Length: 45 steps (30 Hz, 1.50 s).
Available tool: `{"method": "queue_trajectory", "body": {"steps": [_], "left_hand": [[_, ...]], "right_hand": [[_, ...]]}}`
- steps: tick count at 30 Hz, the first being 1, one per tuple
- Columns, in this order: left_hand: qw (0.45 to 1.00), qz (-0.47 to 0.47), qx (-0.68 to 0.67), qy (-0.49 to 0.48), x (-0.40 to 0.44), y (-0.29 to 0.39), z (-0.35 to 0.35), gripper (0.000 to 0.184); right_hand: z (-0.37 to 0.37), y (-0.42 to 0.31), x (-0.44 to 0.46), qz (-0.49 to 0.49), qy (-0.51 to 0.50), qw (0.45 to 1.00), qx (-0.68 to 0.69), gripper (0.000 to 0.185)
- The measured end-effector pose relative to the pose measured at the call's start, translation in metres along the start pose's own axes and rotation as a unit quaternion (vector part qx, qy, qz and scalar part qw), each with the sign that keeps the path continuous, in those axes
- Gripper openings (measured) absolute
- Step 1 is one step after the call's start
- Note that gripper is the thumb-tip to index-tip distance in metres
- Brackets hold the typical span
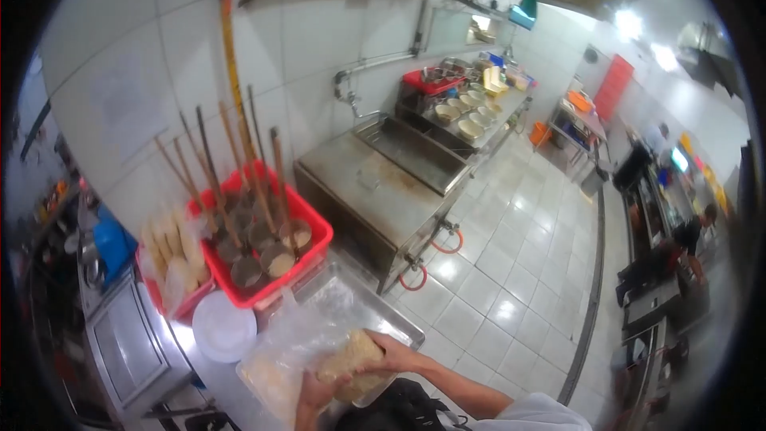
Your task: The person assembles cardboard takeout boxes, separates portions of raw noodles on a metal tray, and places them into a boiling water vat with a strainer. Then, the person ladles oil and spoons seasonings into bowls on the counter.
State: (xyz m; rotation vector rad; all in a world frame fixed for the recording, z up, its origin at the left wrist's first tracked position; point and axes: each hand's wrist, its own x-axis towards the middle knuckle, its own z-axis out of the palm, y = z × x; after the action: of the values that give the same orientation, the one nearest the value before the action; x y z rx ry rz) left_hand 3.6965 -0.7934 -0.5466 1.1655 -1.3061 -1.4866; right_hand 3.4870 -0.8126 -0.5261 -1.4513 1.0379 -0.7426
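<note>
A pale tan clump (348, 361), its strands or dough too blurred to tell apart, is held between my two hands at the bottom of the head view. My right hand (392, 353) grips its right side with the fingers wrapped over it. On the lower left, my left hand (321, 393) closes around the same clump. Just left of the hands lies a clear plastic bag (267, 351) with more pale stuff inside. Beneath and behind the bag is a shallow metal tray (388, 315).
A red basket (323, 233) holds several long-handled metal strainers. Beside it are a white plate (224, 327) and a red container (157, 297) of bagged pale food. A steel cooking station (355, 183) stands beyond, with bowls (469, 128) farther back. A person (690, 235) is at far right.
</note>
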Motion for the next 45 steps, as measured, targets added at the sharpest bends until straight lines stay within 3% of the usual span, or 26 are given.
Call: {"method": "queue_trajectory", "body": {"steps": [2, 6, 8, 11, 17, 19, 20, 22, 23, 25, 28, 30, 32, 34, 36, 39, 40, 41, 43, 44, 45], "left_hand": [[0.999, -0.017, -0.037, -0.023, 0.005, -0.027, 0.015, 0.054], [0.993, -0.055, -0.095, -0.031, 0.02, -0.012, 0.049, 0.05], [0.996, -0.062, -0.043, -0.037, 0.023, -0.019, 0.048, 0.046], [1.0, -0.022, 0.017, -0.011, 0.032, -0.007, 0.054, 0.045], [0.965, 0.1, 0.184, 0.158, 0.025, -0.026, 0.033, 0.031], [0.979, -0.037, -0.097, 0.177, 0.033, -0.002, 0.036, 0.031], [0.983, -0.026, -0.082, 0.164, 0.035, -0.008, 0.032, 0.031], [0.981, -0.021, -0.07, 0.177, 0.04, -0.039, 0.023, 0.054], [0.984, -0.018, -0.063, 0.163, 0.049, -0.044, 0.024, 0.054], [0.959, -0.184, -0.134, 0.17, 0.057, -0.047, 0.037, 0.057], [0.939, -0.215, -0.169, 0.209, 0.077, -0.016, 0.127, 0.057], [0.945, -0.217, -0.151, 0.191, 0.104, -0.036, 0.162, 0.059], [0.931, -0.259, -0.242, 0.084, 0.131, -0.051, 0.2, 0.063], [0.919, -0.274, -0.283, 0.028, 0.163, -0.062, 0.241, 0.066], [0.911, -0.316, -0.261, 0.038, 0.196, -0.036, 0.31, 0.068], [0.918, -0.3, -0.256, 0.024, 0.263, -0.05, 0.376, 0.068], [0.921, -0.298, -0.25, 0.024, 0.286, -0.043, 0.411, 0.067], [0.924, -0.234, -0.302, -0.02, 0.302, -0.018, 0.455, 0.06], [0.918, -0.248, -0.309, -0.027, 0.363, -0.022, 0.512, 0.053], [0.912, -0.262, -0.313, -0.03, 0.393, -0.026, 0.539, 0.046], [0.905, -0.28, -0.314, -0.062, 0.42, -0.025, 0.563, 0.048]], "right_hand": [[-0.013, 0.01, -0.011, 0.023, 0.0, 0.999, -0.033, 0.07], [-0.035, 0.035, -0.021, 0.03, 0.009, 0.999, 0.015, 0.066], [-0.041, 0.038, -0.02, -0.005, 0.035, 0.999, -0.04, 0.064], [-0.05, 0.031, -0.013, -0.03, 0.037, 0.999, -0.01, 0.066], [-0.035, 0.034, 0.021, -0.063, 0.007, 0.996, 0.055, 0.067], [-0.026, 0.032, 0.028, -0.082, 0.014, 0.996, 0.026, 0.066], [-0.022, 0.039, 0.029, -0.094, 0.013, 0.995, 0.042, 0.065], [-0.034, 0.045, 0.032, -0.121, 0.034, 0.99, 0.058, 0.064], [-0.045, 0.042, 0.025, -0.098, 0.007, 0.993, 0.071, 0.065], [-0.069, 0.049, 0.007, -0.064, -0.02, 0.994, 0.092, 0.066], [-0.131, 0.076, -0.022, -0.046, -0.042, 0.994, 0.087, 0.068], [-0.186, 0.097, -0.04, -0.178, 0.002, 0.981, 0.079, 0.068], [-0.268, 0.088, -0.064, -0.171, -0.024, 0.98, 0.104, 0.063], [-0.354, 0.074, -0.087, -0.001, -0.068, 0.979, 0.193, 0.06], [-0.433, 0.111, -0.087, 0.011, -0.025, 0.986, 0.164, 0.054], [-0.551, 0.205, -0.097, 0.03, 0.15, 0.986, 0.069, 0.045], [-0.585, 0.257, -0.106, 0.022, 0.216, 0.976, 0.035, 0.042], [-0.615, 0.3, -0.125, 0.068, 0.312, 0.946, -0.059, 0.038], [-0.652, 0.395, -0.18, 0.207, 0.405, 0.857, -0.242, 0.034], [-0.666, 0.43, -0.223, 0.252, 0.396, 0.851, -0.234, 0.035], [-0.675, 0.433, -0.267, 0.33, 0.326, 0.854, -0.238, 0.037]]}}
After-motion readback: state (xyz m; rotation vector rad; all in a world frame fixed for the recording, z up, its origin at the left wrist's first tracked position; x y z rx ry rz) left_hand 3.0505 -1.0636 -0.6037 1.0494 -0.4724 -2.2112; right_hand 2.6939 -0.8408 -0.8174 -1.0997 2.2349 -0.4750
